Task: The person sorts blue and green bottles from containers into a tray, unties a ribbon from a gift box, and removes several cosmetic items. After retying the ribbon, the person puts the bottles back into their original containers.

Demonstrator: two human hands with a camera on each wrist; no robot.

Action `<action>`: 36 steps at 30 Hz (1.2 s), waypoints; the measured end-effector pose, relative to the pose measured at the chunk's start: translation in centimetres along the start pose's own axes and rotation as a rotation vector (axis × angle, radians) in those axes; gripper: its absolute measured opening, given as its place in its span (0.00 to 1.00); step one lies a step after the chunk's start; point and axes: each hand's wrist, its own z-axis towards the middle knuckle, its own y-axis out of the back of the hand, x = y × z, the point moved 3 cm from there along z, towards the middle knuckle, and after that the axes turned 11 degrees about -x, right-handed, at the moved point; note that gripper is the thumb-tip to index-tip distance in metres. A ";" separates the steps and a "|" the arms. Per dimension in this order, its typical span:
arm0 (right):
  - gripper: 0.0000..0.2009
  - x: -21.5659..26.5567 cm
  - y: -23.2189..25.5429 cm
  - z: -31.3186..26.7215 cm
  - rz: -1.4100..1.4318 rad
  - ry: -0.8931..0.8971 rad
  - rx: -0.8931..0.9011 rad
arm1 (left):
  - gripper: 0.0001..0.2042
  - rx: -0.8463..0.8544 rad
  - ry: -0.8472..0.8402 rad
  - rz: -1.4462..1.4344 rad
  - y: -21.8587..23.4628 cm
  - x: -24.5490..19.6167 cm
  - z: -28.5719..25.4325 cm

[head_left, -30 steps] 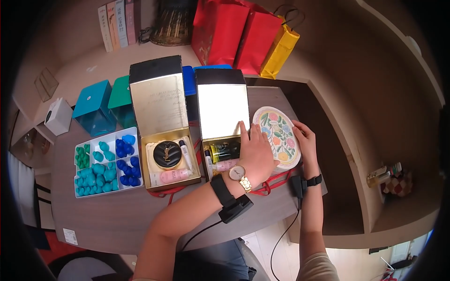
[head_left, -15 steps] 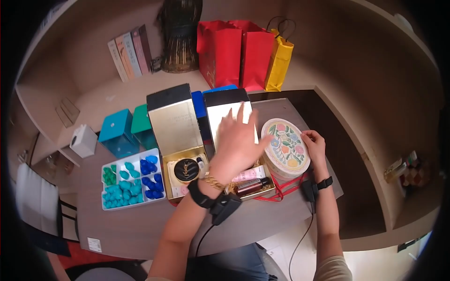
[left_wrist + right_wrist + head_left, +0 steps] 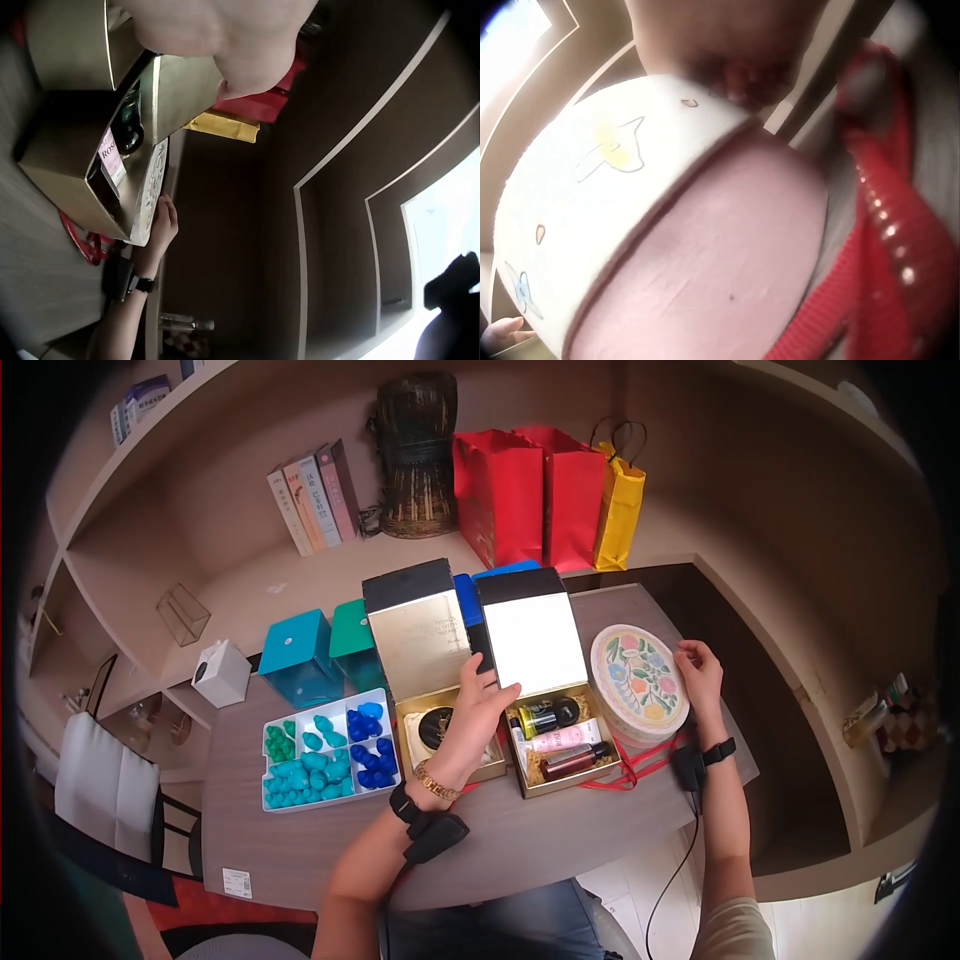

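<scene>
My left hand (image 3: pixel 475 715) hovers over the left gold gift box (image 3: pixel 407 725), loosely bent, thumb out to the right; it covers part of the black round compact (image 3: pixel 433 729). Just right of it stands a second gold gift box (image 3: pixel 548 788), lid up, holding a yellow-and-black bottle (image 3: pixel 540 720), a pink tube (image 3: pixel 562 739) and a dark red bottle (image 3: pixel 575 761). My right hand (image 3: pixel 702 680) rests its fingertips at the right rim of an oval box with a flower-patterned lid (image 3: pixel 640 675). The right wrist view shows its pale lid (image 3: pixel 615 180) over a pink body (image 3: pixel 712 240).
A white divided tray (image 3: pixel 300 805) of green, turquoise and blue pieces sits at left. Teal (image 3: pixel 300 660) and green boxes (image 3: pixel 350 632) stand behind it. Red ribbon (image 3: pixel 630 770) lies by the oval box. Red bags (image 3: pixel 500 500) and a yellow bag (image 3: pixel 620 510) stand on the shelf.
My left hand has left the oval box and moved left, past the right gift box to the left one. The right hand stays by the oval box's rim. The head view has shifted.
</scene>
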 end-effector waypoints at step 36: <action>0.10 19.2 6.9 -20.7 -0.333 0.700 0.415 | 0.13 0.326 -0.345 0.694 1.3 -3.6 -0.4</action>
